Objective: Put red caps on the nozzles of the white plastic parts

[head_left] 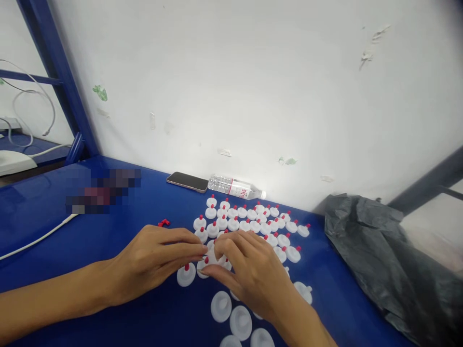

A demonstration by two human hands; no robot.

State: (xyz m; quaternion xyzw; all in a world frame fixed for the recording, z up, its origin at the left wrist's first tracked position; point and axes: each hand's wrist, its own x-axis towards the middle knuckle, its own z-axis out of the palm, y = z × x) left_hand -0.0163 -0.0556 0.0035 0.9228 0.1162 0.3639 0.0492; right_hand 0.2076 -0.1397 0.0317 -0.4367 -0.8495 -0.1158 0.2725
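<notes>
Over the middle of the blue table, my right hand (253,270) curls its thumb and fingers around a white plastic nozzle cap (213,254). My left hand (155,258) comes in from the left with its fingers pressed together, their tips against that cap's edge. Whatever lies between those left fingertips is hidden. Behind and around both hands stand many white nozzle caps with red tips (233,223). Closer to me lie several white nozzle caps without red tips (240,323). A few loose red tips (164,222) lie beyond my left hand.
Against the white wall (253,96) lie a phone (188,181) and a clear water bottle (237,187) on its side. A dark plastic bag (376,250) covers the table's right side. A white cable (39,237) runs to a blurred-out object at left.
</notes>
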